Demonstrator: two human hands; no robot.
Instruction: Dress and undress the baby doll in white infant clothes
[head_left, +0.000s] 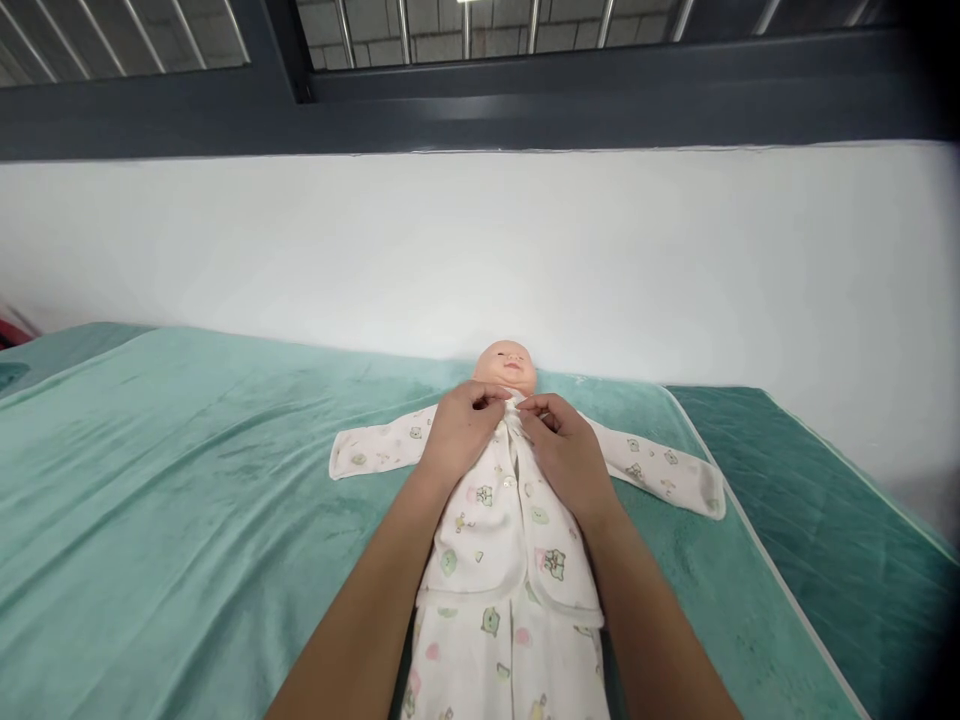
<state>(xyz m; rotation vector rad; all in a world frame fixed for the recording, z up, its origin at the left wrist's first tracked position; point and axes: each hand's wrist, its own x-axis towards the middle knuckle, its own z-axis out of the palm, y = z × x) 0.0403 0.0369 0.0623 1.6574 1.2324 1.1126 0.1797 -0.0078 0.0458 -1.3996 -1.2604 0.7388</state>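
A baby doll [505, 362] lies on its back with its head toward the wall. It is dressed in a white printed baby jacket [480, 545] and matching trousers [491, 655]. The jacket's sleeves are spread out to both sides, and a button shows partway down its front. At the neckline, my left hand [466, 420] pinches one edge of the jacket's collar. Just to the right, my right hand [562, 440] pinches the other edge, its fingertips close to the left ones. Below the collar the front edges part slightly. What lies between the fingertips is too small to make out.
A light green blanket [187, 480] with folds on its left side lies under the doll. Darker green quilted bedding [832, 500] shows at the right. Behind stands a white wall [450, 250] below a dark window frame [525, 110] with metal bars.
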